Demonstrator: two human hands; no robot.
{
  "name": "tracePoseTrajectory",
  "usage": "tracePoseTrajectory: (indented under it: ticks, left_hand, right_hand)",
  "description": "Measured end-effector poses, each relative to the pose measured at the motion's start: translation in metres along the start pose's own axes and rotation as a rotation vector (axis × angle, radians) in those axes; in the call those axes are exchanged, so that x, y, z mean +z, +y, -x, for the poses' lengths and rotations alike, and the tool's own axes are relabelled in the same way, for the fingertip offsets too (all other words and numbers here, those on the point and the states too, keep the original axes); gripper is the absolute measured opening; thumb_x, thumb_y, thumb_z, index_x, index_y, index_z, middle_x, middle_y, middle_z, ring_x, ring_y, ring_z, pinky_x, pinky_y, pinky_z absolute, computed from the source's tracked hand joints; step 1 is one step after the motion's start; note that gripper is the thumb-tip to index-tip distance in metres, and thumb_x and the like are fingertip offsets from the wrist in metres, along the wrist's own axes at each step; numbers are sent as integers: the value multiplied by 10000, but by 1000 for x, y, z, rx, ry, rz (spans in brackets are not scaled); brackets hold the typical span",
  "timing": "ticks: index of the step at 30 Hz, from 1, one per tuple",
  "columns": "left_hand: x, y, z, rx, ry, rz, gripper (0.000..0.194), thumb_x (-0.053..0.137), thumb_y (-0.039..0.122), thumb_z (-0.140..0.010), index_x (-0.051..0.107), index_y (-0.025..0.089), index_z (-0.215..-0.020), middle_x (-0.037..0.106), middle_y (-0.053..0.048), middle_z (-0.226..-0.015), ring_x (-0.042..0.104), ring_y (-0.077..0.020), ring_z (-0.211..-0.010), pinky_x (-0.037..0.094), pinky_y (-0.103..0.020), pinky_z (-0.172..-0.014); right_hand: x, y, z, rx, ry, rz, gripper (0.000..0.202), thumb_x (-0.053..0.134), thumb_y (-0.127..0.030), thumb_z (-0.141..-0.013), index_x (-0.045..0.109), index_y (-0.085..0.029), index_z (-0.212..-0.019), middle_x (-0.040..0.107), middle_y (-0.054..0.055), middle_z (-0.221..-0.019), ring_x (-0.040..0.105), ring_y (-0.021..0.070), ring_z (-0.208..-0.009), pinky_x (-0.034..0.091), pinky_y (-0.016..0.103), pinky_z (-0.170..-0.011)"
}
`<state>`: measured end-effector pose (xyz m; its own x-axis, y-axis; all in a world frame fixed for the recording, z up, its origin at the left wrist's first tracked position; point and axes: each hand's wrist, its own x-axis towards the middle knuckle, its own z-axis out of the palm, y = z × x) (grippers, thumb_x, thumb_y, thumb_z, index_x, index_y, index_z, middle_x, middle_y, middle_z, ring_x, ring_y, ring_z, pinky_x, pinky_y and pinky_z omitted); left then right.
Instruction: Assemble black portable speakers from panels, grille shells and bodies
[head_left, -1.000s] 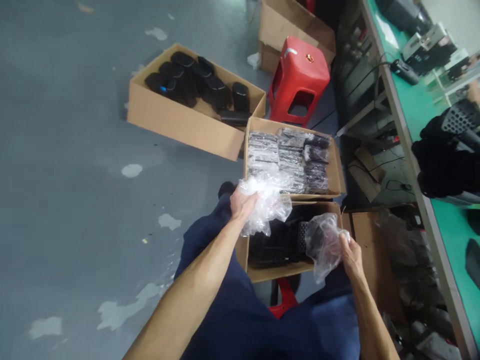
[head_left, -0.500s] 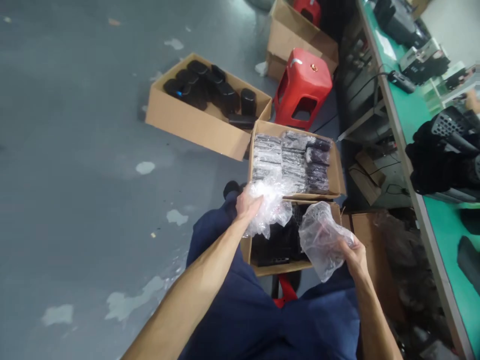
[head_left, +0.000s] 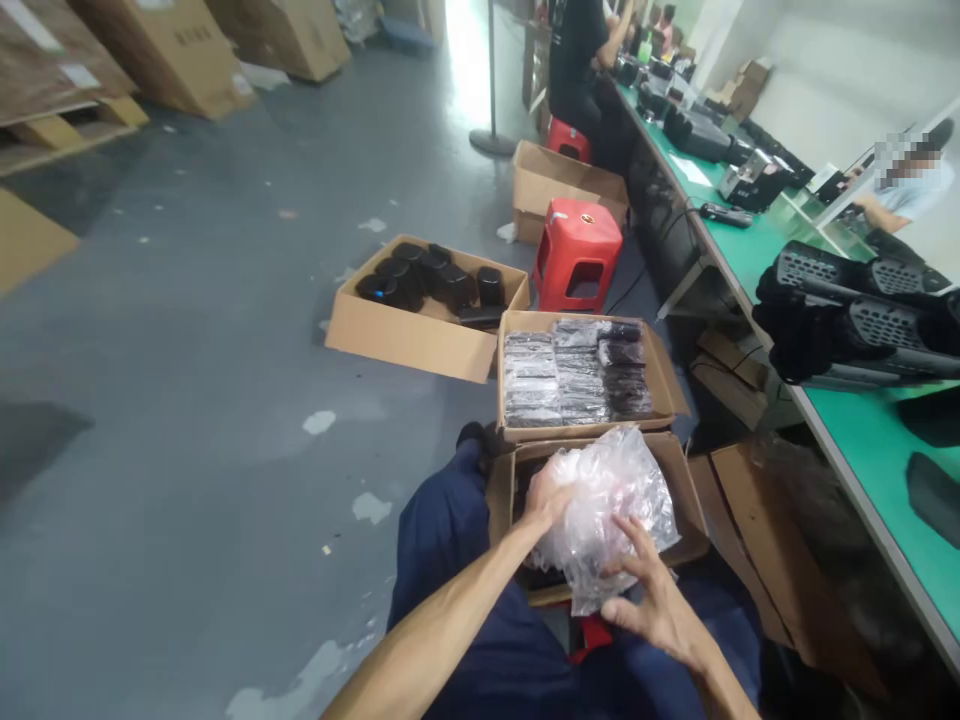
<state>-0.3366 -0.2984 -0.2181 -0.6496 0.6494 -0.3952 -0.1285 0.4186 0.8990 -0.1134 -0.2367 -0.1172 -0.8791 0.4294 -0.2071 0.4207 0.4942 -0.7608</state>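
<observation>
A bunch of crumpled clear plastic bags [head_left: 619, 490] lies over the open cardboard box [head_left: 688, 505] between my knees. My left hand [head_left: 551, 497] is closed on the left side of the bunch, its fingertips partly hidden in the plastic. My right hand [head_left: 651, 595] has its fingers spread against the lower right of the bags, the thumb apart. The bags cover most of what lies in this box. Just beyond stands another cardboard box [head_left: 570, 433], holding rows of dark items in clear plastic wrap [head_left: 577, 375].
A carton [head_left: 409, 345] of black plastic parts stands ahead left, beside a red stool [head_left: 577, 250]. The green workbench [head_left: 855, 430] runs along the right, carrying black perforated housings [head_left: 862, 310]. People sit farther back. Flattened cardboard [head_left: 772, 540] lies at lower right.
My right hand has brought its plastic bag leftward to the bunch at my left hand, and its fingers have opened. The view has tilted up, showing more of the room.
</observation>
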Motion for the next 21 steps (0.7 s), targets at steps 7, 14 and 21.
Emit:
tracePoseTrajectory:
  ticks: [7, 14, 21]
  left_hand:
    - [18, 11, 36, 139, 9, 195, 443, 803, 264, -623, 687, 270, -1050, 711, -86, -1225, 565, -352, -1306, 378, -423, -1187]
    - [42, 9, 68, -82, -266, 536, 558, 672, 606, -755, 691, 171, -1105, 749, -153, -1106, 664, -396, -1176, 526, -450, -1014]
    - [19, 19, 75, -426, -590, 900, 605, 620, 607, -766, 713, 120, -1112, 772, -155, -915, 747, -351, -943, 599, -467, -864]
  right_hand:
    - [-5, 19, -31, 476, 572, -471, 702, 579, -767, -834, 654, -175, -1205, 710, 153, -1138, 693, 326, -1042, 603, 429, -835]
    - [60, 22, -47, 190, 645, -117, 700, 740, -559, -792, 561, -207, -1370, 574, 156, -1305, 550, 376, -1243, 432, 562, -1089]
    - [56, 20, -32, 66, 575, -39, 692, 817, -478, -755, 559, -277, -1365, 566, 121, -1277, 544, 386, -1185, 438, 571, -1052]
